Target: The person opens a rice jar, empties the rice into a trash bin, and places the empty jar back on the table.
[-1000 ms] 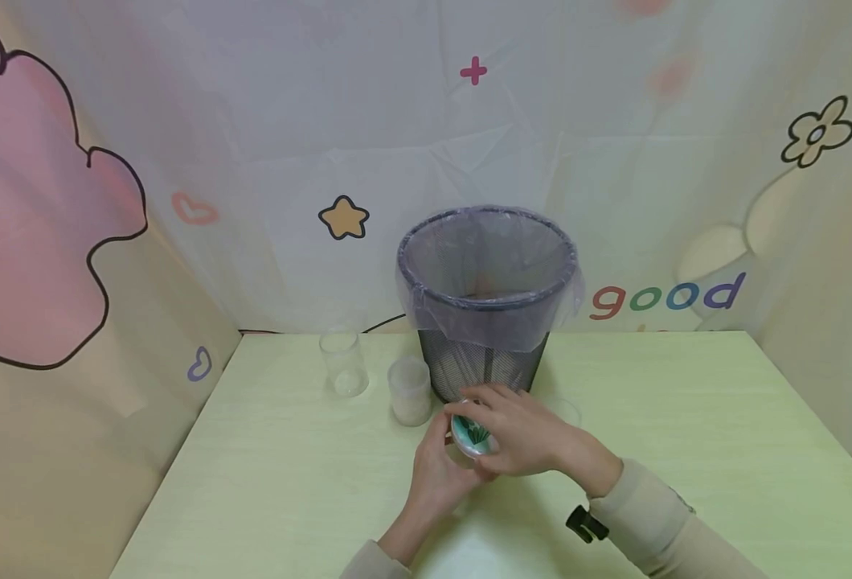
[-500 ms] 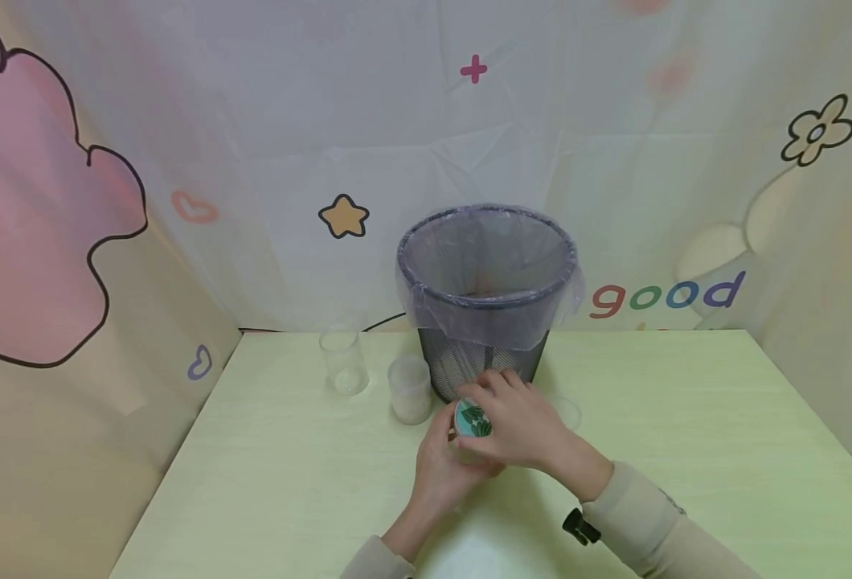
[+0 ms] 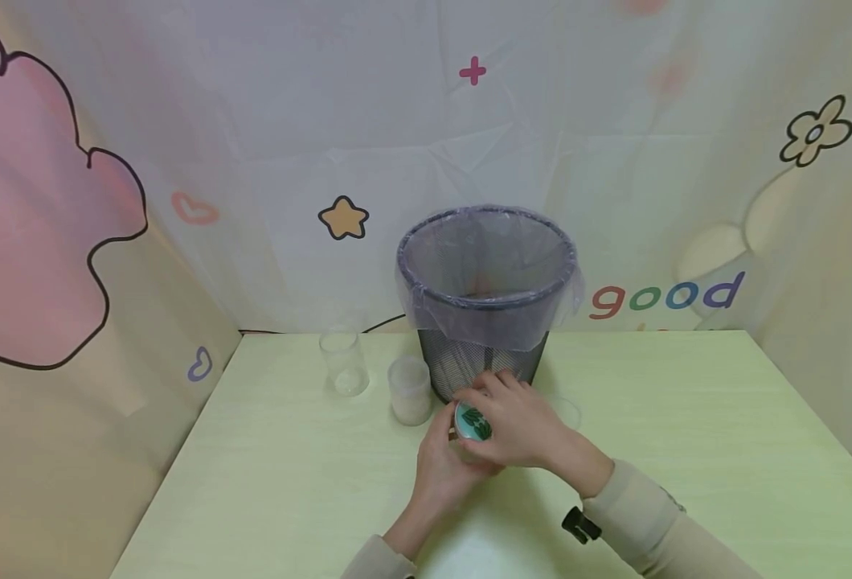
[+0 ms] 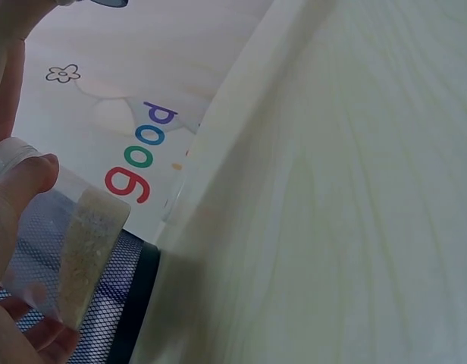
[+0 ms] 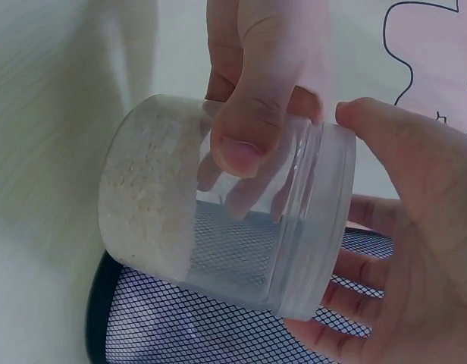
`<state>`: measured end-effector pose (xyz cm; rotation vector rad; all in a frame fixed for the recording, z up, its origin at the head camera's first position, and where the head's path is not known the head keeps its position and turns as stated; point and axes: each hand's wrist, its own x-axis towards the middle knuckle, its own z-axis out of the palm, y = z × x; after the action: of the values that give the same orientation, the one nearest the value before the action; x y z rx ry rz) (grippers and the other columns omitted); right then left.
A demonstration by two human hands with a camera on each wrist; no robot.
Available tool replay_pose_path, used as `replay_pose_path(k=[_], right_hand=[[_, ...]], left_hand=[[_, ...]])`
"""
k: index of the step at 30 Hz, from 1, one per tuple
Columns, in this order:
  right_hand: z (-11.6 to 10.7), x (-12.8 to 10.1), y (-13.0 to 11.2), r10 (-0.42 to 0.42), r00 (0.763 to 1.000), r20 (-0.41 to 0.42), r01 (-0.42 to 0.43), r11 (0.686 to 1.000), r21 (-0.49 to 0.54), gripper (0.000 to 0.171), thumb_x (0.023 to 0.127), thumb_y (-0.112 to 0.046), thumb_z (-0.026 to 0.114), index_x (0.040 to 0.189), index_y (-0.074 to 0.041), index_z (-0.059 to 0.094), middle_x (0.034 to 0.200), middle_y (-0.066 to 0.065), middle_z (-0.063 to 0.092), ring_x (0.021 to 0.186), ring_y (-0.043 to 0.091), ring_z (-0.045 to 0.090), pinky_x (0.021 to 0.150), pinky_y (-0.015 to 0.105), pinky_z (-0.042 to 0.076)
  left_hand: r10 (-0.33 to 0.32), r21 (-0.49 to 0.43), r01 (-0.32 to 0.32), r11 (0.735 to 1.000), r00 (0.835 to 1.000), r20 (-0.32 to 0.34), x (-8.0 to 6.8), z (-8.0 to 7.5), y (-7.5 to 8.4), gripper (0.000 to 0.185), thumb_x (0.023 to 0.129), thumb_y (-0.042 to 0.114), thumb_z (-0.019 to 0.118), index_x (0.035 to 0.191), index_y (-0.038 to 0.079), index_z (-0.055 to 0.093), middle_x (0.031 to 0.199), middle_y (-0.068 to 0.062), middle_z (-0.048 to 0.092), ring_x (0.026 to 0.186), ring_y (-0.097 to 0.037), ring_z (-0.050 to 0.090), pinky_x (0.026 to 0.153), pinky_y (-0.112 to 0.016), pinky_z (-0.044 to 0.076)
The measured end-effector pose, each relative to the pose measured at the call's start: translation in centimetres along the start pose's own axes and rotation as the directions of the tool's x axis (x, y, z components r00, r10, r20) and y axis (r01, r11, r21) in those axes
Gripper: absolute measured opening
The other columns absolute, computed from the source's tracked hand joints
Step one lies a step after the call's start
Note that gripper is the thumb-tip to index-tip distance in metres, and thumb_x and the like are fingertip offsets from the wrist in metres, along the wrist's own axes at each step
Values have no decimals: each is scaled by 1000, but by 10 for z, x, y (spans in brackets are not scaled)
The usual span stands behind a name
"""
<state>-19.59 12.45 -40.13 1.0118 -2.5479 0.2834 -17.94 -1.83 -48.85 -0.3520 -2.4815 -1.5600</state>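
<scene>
Left hand (image 3: 440, 466) grips the clear jar (image 5: 218, 205) round its body, thumb curled across the wall. Right hand (image 3: 523, 426) has fingers curled over the lid (image 3: 473, 420), which bears a green leaf print. The jar is held just above the table (image 3: 288, 482), in front of the mesh bin (image 3: 484, 322). Judged: rigid, smooth plastic, likely slippery; a shallow layer of pale grain makes it light. Best held at the body and lid rim. Beyond, two clear cups (image 3: 410, 390) stand left of the bin.
</scene>
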Motion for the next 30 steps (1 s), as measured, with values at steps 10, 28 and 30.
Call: replay_pose_path(k=[10, 28, 30], right_hand=[[-2, -4, 6, -78, 995, 69, 72, 994, 82, 46, 74, -32, 68, 116, -16, 60, 113, 7, 56, 101, 27, 54, 86, 41, 47], [4, -6, 2, 43, 996, -73, -43, 999, 1, 53, 72, -49, 68, 114, -18, 62, 113, 9, 59, 101, 29, 55, 75, 45, 49], [5, -7, 1, 60, 994, -92, -62, 998, -15, 53, 70, -50, 68, 112, -19, 63, 110, 10, 59, 99, 30, 55, 72, 44, 49]], left_hand=[[43, 5, -43, 999, 999, 5, 1, 3, -2, 76, 63, 25, 81, 128, 18, 43, 122, 5, 54, 107, -12, 54, 87, -28, 48], [-15, -12, 14, 1000, 1000, -10, 3, 5, 0, 84, 62, 26, 83, 134, 17, 41, 124, 2, 54, 101, -17, 56, 82, -29, 49], [-9, -16, 9, 1000, 1000, -14, 2, 5, 1, 84, 61, 24, 84, 133, 17, 41, 123, 2, 54, 101, -17, 56, 81, -29, 49]])
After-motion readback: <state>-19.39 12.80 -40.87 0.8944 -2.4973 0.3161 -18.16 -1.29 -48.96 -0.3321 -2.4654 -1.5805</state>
